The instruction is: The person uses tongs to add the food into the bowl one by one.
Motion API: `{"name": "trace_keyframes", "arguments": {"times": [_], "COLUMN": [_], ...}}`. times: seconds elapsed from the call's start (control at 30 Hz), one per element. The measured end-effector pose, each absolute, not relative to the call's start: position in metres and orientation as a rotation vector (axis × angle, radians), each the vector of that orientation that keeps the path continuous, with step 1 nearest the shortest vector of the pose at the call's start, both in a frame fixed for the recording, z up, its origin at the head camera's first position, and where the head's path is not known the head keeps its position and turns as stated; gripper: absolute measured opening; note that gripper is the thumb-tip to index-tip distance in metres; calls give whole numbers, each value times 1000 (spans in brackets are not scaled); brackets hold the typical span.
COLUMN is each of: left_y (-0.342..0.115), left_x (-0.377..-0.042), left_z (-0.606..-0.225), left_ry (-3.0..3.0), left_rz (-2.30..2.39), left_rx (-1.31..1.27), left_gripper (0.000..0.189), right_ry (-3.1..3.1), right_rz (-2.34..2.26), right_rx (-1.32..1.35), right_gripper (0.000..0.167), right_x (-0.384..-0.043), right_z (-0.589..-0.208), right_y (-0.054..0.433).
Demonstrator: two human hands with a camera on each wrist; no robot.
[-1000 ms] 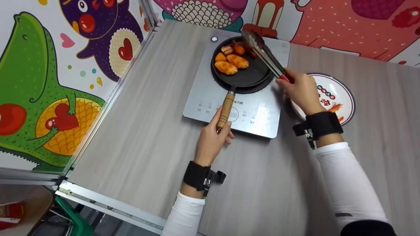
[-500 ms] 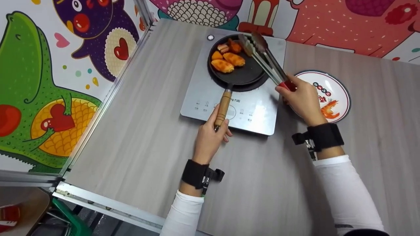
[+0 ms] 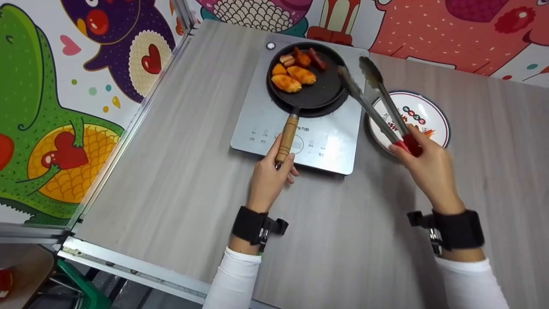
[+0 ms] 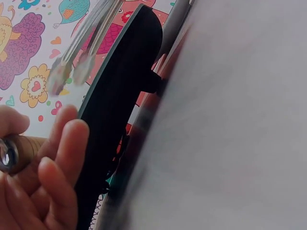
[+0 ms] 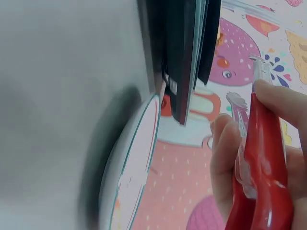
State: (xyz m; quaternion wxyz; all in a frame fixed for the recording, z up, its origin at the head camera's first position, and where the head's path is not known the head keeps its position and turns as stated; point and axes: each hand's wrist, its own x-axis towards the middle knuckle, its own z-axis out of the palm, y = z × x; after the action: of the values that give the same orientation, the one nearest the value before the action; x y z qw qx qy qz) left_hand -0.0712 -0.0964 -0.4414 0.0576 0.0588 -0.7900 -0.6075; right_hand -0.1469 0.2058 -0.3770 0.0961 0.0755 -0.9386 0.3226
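My left hand (image 3: 268,178) grips the wooden handle (image 3: 287,137) of a black frying pan (image 3: 321,92), which sits on a silver induction cooker (image 3: 253,124). Orange-coated chicken wings (image 3: 286,83) and several reddish and orange pieces lie in the pan's left and far part. With my right hand (image 3: 433,171) I hold metal tongs (image 3: 388,103) by their red grips (image 5: 266,163). Nothing sits between the spread tong tips, which hang over the cooker's right edge, right of the pan. Beneath the tongs stands a white plate (image 3: 441,116) with an orange-red shrimp (image 3: 429,134), partly hidden by my hand.
A grey wood-grain table (image 3: 180,171) carries the cooker and plate. Cartoon-printed walls (image 3: 429,34) close it off at the back and left. A metal rail (image 3: 133,270) edges the near left, with a green object (image 3: 81,287) below it.
My right hand has drawn the tongs right and nearer, from over the pan to over the plate, and their arms have spread. A reddish piece at the pan's far side now shows. My left hand keeps its grip.
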Motion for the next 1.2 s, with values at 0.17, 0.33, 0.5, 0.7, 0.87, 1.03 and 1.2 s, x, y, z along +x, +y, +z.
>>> {"name": "trace_keyframes", "arguments": {"times": [0.17, 0.33, 0.5, 0.7, 0.87, 1.03, 1.2], "left_y": [-96, -95, -98, -97, -94, -94, -94], "left_x": [-68, -66, -69, -72, -73, -73, -73], "left_z": [-444, -447, -445, -441, -440, -441, -440], "left_ry": [-2357, -2351, -2336, -2334, -2318, -2320, -2317], "left_rz": [-1893, -1911, -1907, -1928, -1950, -1939, -1936], "left_rx": [204, 210, 190, 183, 172, 169, 163], "left_gripper": [61, 62, 62, 63, 63, 63, 63], "right_ry": [-2765, -2750, -2738, -2745, -2767, -2802, -2822], "right_rz": [901, 851, 838, 852, 888, 886, 885], "right_rx": [211, 187, 130, 32, -33, -50, -78], "right_gripper": [62, 61, 58, 54, 55, 55, 58], "right_x": [-129, -113, -103, -96, -92, -89, -86], "right_z": [-383, -390, -396, -404, -409, -410, -408], "right_y": [226, 241, 246, 251, 257, 258, 262]}}
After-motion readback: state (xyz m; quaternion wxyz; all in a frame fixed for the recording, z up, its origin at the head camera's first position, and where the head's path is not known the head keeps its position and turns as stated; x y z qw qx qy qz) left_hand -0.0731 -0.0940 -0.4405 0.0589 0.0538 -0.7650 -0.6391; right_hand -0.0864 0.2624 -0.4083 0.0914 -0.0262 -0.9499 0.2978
